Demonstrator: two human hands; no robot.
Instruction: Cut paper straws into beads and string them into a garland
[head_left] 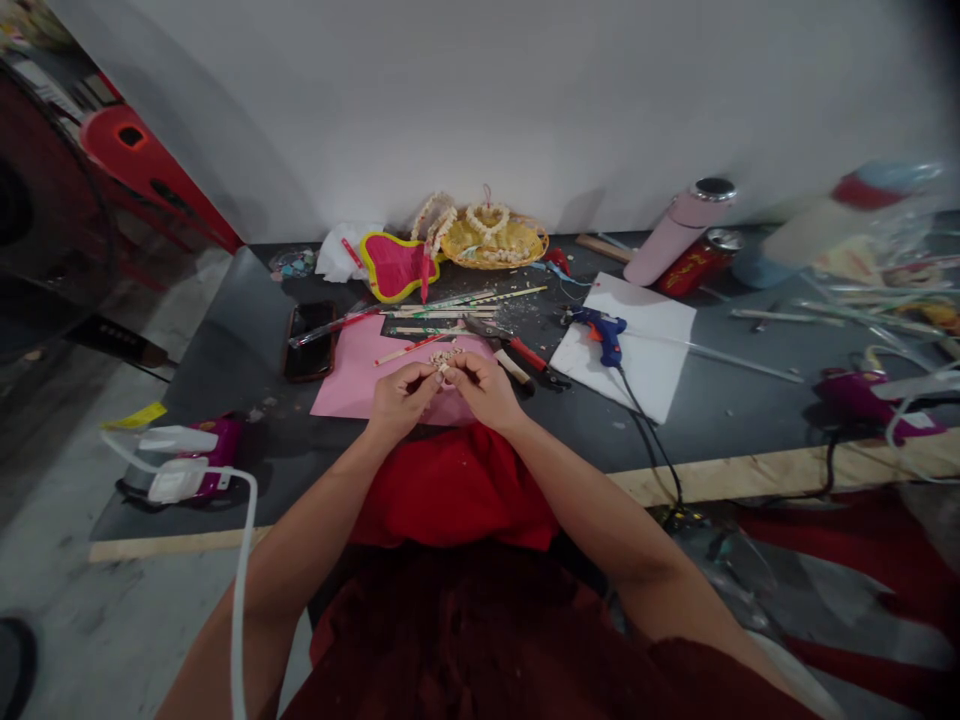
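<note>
Over the pink sheet [345, 375], my left hand [405, 398] and my right hand [484, 388] meet with their fingertips pinched together. Between them is a small cream-coloured piece [444, 369], too small to name and partly covered by the fingers. A little cluster of pale bead-like bits [445, 355] shows just past the fingertips; whether it is joined to the piece I cannot tell. Close to my right hand lie pliers with red handles [527, 355] and a short wooden-looking tool [514, 372]. Thin patterned sticks [480, 305] lie beyond my hands.
A yellow basket [536, 250] with pale beaded loops stands by the wall, beside a pink-and-yellow tray [397, 268]. Left lies a phone [309, 340]. A blue glue gun [606, 335] rests on white paper [660, 320]; a pink flask [679, 230] and red can [697, 262] lean behind.
</note>
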